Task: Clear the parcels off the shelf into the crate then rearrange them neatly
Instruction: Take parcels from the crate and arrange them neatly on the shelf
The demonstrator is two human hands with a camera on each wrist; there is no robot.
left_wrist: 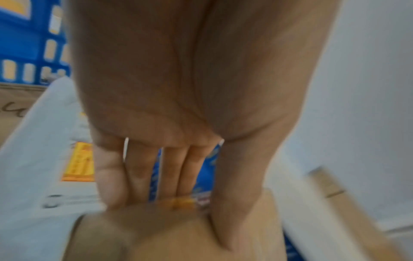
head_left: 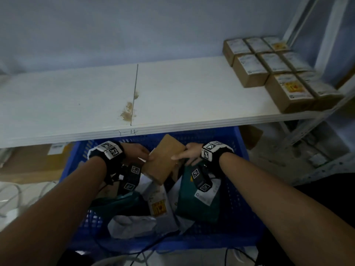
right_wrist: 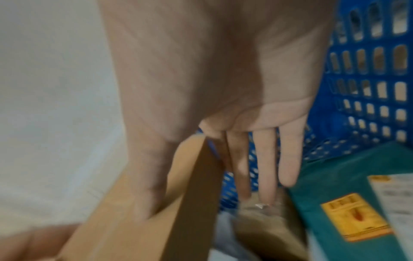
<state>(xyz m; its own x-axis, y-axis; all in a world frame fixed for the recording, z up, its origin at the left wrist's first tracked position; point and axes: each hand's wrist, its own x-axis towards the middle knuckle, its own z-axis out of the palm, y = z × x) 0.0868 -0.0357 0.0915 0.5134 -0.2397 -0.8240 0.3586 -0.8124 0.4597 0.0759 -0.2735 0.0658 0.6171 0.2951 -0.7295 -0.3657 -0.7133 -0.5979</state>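
Note:
A flat brown cardboard box (head_left: pixel 165 158) (left_wrist: pixel 178 238) (right_wrist: pixel 134 229) is tilted above the far part of the blue crate (head_left: pixel 245 189). My left hand (head_left: pixel 140 152) (left_wrist: pixel 183 217) pinches its left edge, thumb on the top face and straight fingers underneath. On the other side, my right hand (head_left: pixel 186 154) (right_wrist: pixel 201 203) pinches the right edge the same way. In the crate lie a green parcel (head_left: pixel 194 204) (right_wrist: pixel 357 176) with a white label and yellow sticker, another green bag (head_left: pixel 119 202) and white mailer bags (head_left: pixel 134 225).
The white shelf (head_left: pixel 172 96) runs across just beyond the crate, with a brown stain at its middle seam. Several small labelled cardboard boxes (head_left: pixel 269 70) stand packed together at its right end. A large carton (head_left: pixel 32 162) sits under the shelf at left. Cables trail on the floor.

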